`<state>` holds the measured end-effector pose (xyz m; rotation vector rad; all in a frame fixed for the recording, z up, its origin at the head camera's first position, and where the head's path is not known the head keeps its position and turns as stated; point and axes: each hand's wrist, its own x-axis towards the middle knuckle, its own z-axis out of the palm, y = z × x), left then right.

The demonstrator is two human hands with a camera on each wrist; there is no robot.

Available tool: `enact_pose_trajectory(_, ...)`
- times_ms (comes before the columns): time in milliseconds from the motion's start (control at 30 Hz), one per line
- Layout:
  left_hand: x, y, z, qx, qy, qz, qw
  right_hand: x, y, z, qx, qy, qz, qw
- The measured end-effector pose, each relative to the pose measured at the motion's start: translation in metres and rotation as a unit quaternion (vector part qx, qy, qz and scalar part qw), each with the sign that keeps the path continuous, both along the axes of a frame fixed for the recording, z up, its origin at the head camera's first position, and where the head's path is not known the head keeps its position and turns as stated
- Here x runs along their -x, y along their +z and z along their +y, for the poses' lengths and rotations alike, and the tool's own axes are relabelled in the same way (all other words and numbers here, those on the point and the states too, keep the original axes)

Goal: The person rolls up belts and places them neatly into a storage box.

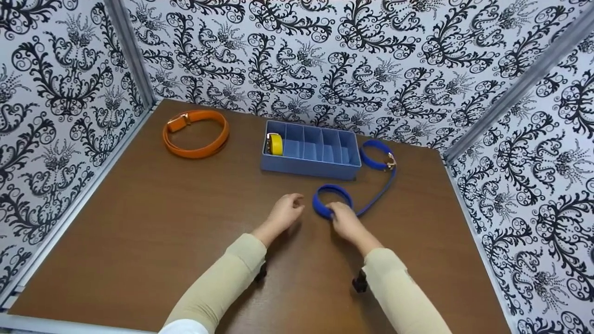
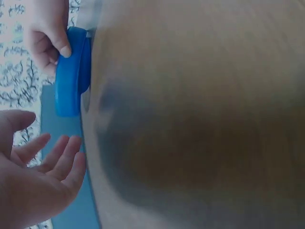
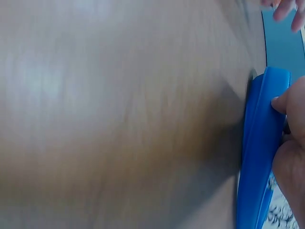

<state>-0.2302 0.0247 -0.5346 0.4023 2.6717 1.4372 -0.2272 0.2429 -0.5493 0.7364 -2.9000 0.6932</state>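
A blue belt [image 1: 318, 207] lies partly coiled on the brown table, with a round loop in front and a strip running back to its buckle end [image 1: 389, 162]. My right hand [image 1: 345, 222] pinches the near side of the front loop. In the right wrist view, the thumb presses on the outer face of the blue band [image 3: 267, 143]. To the left of that loop is my left hand [image 1: 284, 212], holding nothing. Its fingers are spread and loosely bent in the left wrist view, apart from the belt [image 2: 70, 83].
Behind the hands stands a blue-grey box [image 1: 308, 168] divided into several compartments. A coiled yellow belt [image 1: 276, 144] sits in its leftmost compartment. An orange belt [image 1: 195, 152] lies looped at the back left of the table. Patterned walls [image 1: 306, 60] enclose the back and sides.
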Motion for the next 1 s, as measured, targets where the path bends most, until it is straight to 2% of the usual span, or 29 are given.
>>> enact_pose_trajectory(167, 0.012, -0.014, -0.011, -0.067, 0.068, -0.017, 0.9953, 0.001, -0.006, -0.034, -0.012, 0.026, 0.029, 0.999)
enact_pose_trajectory(267, 0.018, -0.02, -0.019, -0.085, 0.094, -0.026, 0.9916, 0.001, -0.009, -0.055, -0.026, 0.046, 0.041, 0.998)
enact_pose_trajectory(367, 0.021, -0.024, -0.024, -0.065, 0.113, -0.026, 0.9911, -0.002, -0.01, -0.072, -0.035, 0.056, 0.042, 0.997)
enact_pose_trajectory(500, 0.023, -0.029, -0.028, -0.03, 0.14, -0.025, 0.9894, -0.006, -0.011, -0.085, -0.018, 0.036, 0.031, 0.999)
enact_pose_trajectory(667, 0.02, -0.035, -0.029, 0.01, 0.145, -0.036, 0.9888, -0.006, -0.016, -0.081, 0.066, 0.01, 0.011, 0.998)
enact_pose_trajectory(800, 0.019, -0.034, -0.03, 0.014, 0.148, -0.029, 0.9885, -0.001, -0.021, -0.065, 0.127, -0.006, 0.049, 0.991)
enact_pose_trajectory(900, 0.019, -0.033, -0.029, 0.012, 0.15, -0.035, 0.988, 0.002, -0.024, -0.05, 0.15, -0.036, 0.078, 0.985)
enact_pose_trajectory(1000, 0.019, -0.033, -0.029, 0.011, 0.149, -0.043, 0.9878, 0.003, -0.025, -0.038, 0.158, -0.085, 0.061, 0.982)
